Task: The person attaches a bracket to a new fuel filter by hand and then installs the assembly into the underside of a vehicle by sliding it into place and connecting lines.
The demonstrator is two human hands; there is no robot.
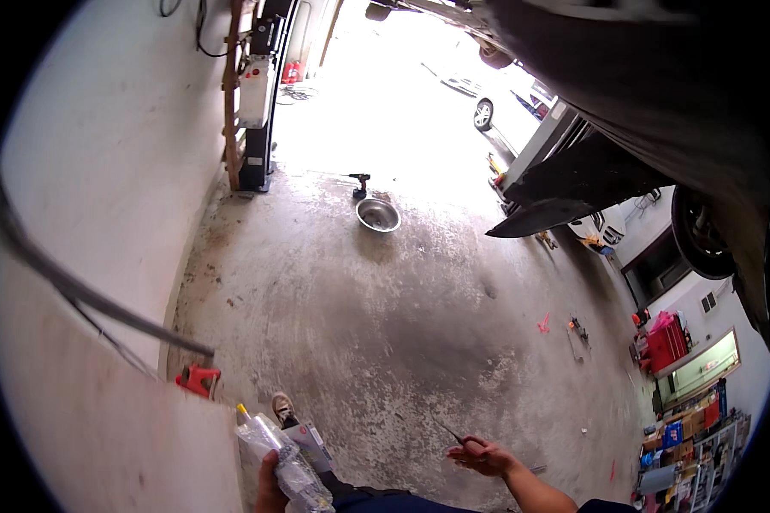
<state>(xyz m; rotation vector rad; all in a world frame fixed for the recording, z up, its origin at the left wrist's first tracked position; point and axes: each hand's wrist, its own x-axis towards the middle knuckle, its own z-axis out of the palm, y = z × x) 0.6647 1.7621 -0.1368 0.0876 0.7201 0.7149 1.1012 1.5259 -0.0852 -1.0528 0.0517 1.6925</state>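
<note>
My left hand (269, 474) grips a clear bubble-wrapped package (282, 466) with a yellow tip showing at its upper end, and a white box (310, 445) lies against it. My right hand (486, 457) holds a pair of scissors (458, 438), blades pointing up and left, some of its fingers loosely extended. My shoe (282, 407) shows on the concrete floor just above the package. A red tool (198, 380) is by the wall at my left, near a dark hose (111, 303).
A steel bowl (378, 215) and a cordless drill (359, 184) sit on the floor (368, 316) ahead. Lift posts (257, 103) stand at the sides. A raised car (607, 103) hangs overhead at the right, above red toolboxes (666, 342) and shelving (697, 457). Beyond the bright doorway is another car (496, 98).
</note>
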